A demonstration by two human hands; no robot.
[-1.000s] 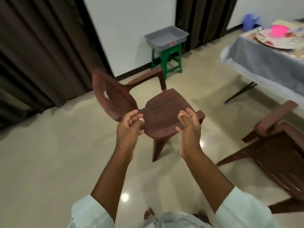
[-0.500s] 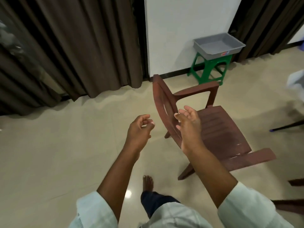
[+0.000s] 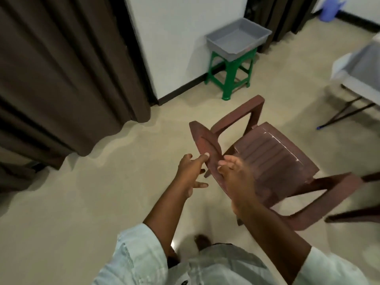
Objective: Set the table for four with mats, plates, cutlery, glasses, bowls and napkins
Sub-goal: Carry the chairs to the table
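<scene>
Head view: the chair (image 3: 273, 161) stands on the floor (image 3: 82, 202), well apart from the table (image 3: 357, 64) at the right edge. The left hand (image 3: 191, 171) touches the backrest's top edge with spread fingers; the right hand (image 3: 236, 179) is raised loosely open over it, and contact cannot be told. Moulded plastic is judged light, stiff and best gripped at the backrest top. The table is cut off; no tableware is seen.

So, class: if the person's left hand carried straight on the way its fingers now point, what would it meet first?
The backrest of the brown plastic chair. The left hand reaches forward with its fingers at the backrest's edge, probably touching already, though blur leaves contact uncertain.
</scene>
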